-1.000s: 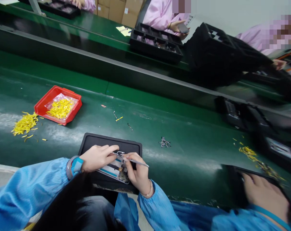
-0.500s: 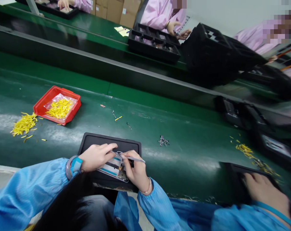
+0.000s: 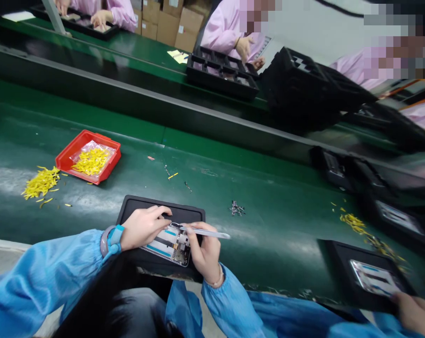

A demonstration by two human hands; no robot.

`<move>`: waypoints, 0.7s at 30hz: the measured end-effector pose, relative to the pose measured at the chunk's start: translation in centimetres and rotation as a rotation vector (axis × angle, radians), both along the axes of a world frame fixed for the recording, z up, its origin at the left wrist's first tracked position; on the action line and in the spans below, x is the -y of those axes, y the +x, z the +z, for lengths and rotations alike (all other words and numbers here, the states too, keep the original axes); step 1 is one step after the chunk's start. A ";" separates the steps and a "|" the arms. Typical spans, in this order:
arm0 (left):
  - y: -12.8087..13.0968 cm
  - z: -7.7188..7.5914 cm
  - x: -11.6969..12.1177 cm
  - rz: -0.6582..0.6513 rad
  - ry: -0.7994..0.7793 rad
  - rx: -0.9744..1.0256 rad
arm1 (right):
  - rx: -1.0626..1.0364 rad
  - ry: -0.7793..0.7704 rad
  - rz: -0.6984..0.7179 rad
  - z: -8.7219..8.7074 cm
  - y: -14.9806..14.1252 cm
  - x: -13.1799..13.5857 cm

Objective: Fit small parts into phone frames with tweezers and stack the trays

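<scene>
A phone with its inside exposed lies on a black padded tray; blue strips and a circuit board show. My left hand rests over the phone's upper left side, fingers bent and thumb at its edge; the contact underneath is partly hidden. Between the thumb and fingers of my right hand is a pair of silver tweezers. Their tips point left, to the phone's upper edge near my left fingertips. Whether the tips grip anything is too small to see.
A red bin of yellow strips stands at the left, beside a loose yellow pile. Small dark parts lie right of my tray. A co-worker's hand touches another tray with a phone. People in pink work across the divider.
The tweezers have swung flatter and further right in my right hand, showing more of their length. My left hand stays nearly in place. The co-worker's hand has moved off the right-hand phone, uncovering it.
</scene>
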State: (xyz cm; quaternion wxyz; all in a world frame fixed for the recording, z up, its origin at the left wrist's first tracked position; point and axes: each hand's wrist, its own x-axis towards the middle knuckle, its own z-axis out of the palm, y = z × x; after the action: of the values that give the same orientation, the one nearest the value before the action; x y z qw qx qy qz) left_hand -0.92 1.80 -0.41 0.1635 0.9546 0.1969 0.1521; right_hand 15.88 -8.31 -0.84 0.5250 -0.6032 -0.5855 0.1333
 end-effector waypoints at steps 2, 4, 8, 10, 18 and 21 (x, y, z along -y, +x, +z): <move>0.1 0.0 0.0 -0.019 0.005 -0.032 | -0.153 0.035 -0.123 -0.3 0.1 0.6; 0.3 0.1 0.1 -0.046 0.031 -0.089 | -0.232 0.048 -0.206 -0.4 0.5 1.1; 0.3 0.3 0.4 -0.061 0.104 -0.171 | -0.123 0.066 -0.298 -0.2 1.7 2.2; 0.2 0.4 0.5 -0.043 0.101 -0.171 | -0.034 0.061 -0.326 0.0 2.4 2.7; 0.1 0.4 0.4 0.017 -0.074 -0.134 | 0.207 -0.164 -0.335 1.2 3.7 4.0; 0.1 0.2 0.5 0.031 -0.084 -0.115 | 0.280 -0.278 -0.283 1.2 3.6 3.8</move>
State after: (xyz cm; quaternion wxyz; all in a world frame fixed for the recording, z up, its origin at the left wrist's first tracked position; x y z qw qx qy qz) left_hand -0.77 1.32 -0.24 0.1895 0.9509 0.2271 0.0910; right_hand 19.44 -12.15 0.37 0.3640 -0.7584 -0.5381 0.0529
